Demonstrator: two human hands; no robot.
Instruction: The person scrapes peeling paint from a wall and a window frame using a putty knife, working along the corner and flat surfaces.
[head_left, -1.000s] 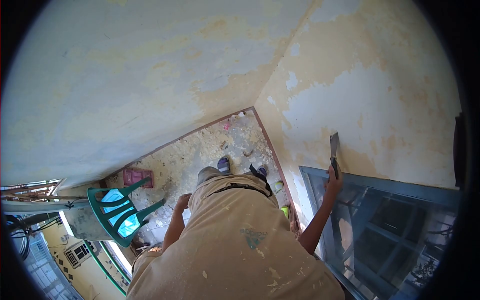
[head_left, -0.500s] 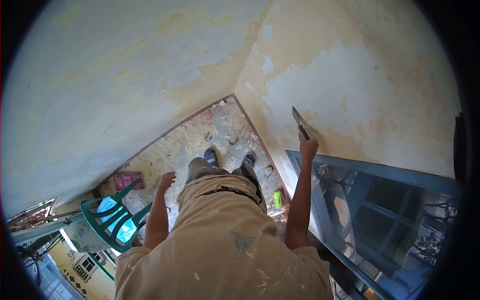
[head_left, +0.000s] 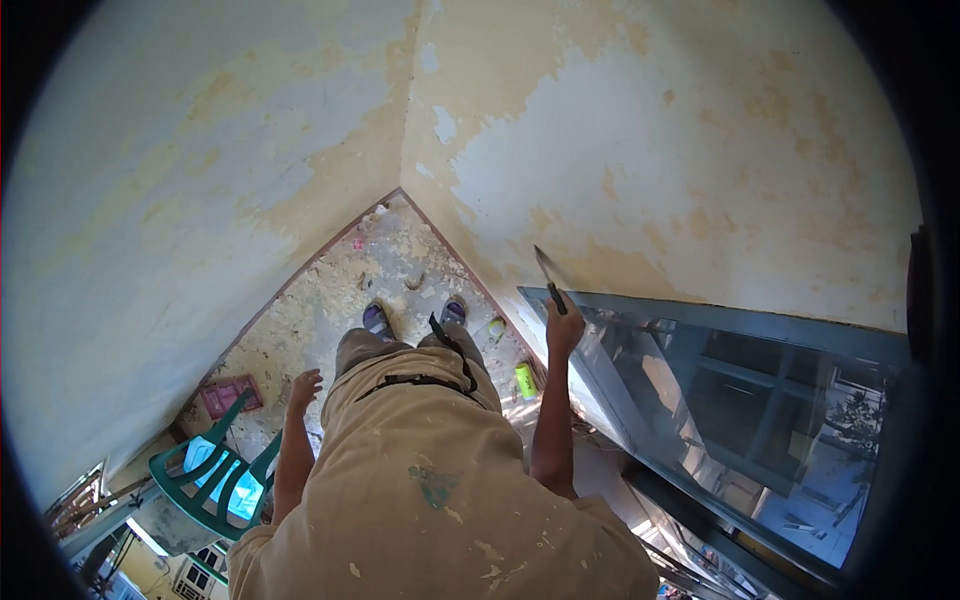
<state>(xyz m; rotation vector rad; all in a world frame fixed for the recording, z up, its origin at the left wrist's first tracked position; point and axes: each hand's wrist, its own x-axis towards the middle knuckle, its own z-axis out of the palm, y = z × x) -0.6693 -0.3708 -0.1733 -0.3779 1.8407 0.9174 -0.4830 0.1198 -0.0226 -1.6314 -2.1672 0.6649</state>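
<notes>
My right hand (head_left: 563, 325) grips the dark handle of a metal scraper (head_left: 550, 275), its blade raised against the yellow wall (head_left: 650, 160) just above the window frame. White patches show on the wall where yellow paint is gone. My left hand (head_left: 304, 387) hangs free at my side with fingers apart, holding nothing. I look straight down my paint-flecked beige shirt (head_left: 430, 500) to my two feet in sandals (head_left: 378, 319) on a floor strewn with paint flakes.
A dark-framed glass window (head_left: 740, 400) fills the lower right. A green plastic chair (head_left: 215, 480) with a blue item on it stands lower left, a red crate (head_left: 228, 395) beside it. A yellow-green container (head_left: 525, 380) lies by the wall base. Two walls meet in a corner (head_left: 400, 190).
The view has swung so the corner and window sit further left. My right hand with the scraper has come down and left, to just above the window frame. The left hand dropped a little.
</notes>
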